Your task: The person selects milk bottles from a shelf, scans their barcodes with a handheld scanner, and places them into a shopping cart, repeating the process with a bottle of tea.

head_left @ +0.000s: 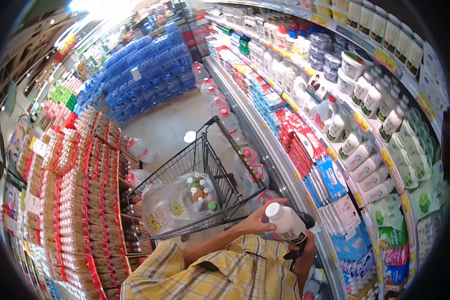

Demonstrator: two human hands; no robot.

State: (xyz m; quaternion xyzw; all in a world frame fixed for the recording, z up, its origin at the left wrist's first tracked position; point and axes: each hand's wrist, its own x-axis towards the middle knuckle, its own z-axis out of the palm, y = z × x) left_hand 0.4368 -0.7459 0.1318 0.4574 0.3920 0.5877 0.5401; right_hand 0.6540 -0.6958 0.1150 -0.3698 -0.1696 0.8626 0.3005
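A white plastic bottle (290, 229) with a white cap and dark print on its label is tilted in front of my yellow plaid shirt (220, 275). My left hand (260, 220) curls round its upper side near the cap. On the other side my right hand (306, 246) grips the lower part, its fingers partly hidden behind the bottle. Something black (296, 252) is at my right hand; I cannot make out what it is. Just ahead stands a dark wire shopping cart (225, 187), holding clear plastic bags (157, 202) and several small bottles (199, 192).
To the right, a chilled shelf (330, 145) carries white bottles, tubs and packs. Stacked red-banded packs of bottles (80, 210) line the left side. Blue water packs (145, 75) stand beyond the cart on the grey floor (160, 127). Large clear jugs (227, 117) line the shelf's base.
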